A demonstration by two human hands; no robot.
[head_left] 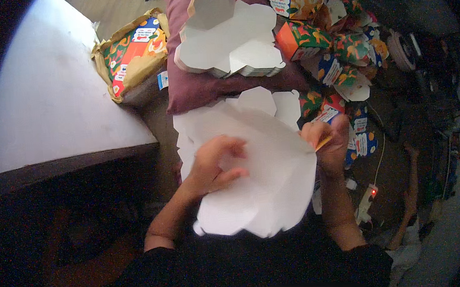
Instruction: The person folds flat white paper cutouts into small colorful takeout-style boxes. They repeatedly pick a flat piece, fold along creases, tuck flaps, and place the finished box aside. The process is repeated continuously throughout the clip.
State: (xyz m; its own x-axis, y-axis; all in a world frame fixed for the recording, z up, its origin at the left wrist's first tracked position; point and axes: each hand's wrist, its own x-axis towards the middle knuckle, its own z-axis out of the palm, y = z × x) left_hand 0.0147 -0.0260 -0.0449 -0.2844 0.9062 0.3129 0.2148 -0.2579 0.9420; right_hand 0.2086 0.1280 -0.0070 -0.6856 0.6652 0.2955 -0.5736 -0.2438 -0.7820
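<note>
A flat white die-cut carton blank (275,180) tilts up in front of me, its plain side facing me. My right hand (326,142) pinches the blank's right edge, where a sliver of yellow-orange shows by the fingers. Over the blank's left part is my left hand (215,163), thumb and fingers apart and slightly curled, holding nothing; it is a little blurred. More white blank (184,141) shows behind the held one. Farther off, a stack of white carton blanks (227,31) lies on a purple cushion (184,96).
Colourful folded boxes (305,39) are heaped on the right. At the far left, a brown-paper-wrapped pack of printed cartons (135,51) sits beside a white surface (61,91). A power strip (367,200) with a red light lies at right, near another person's arm (410,184).
</note>
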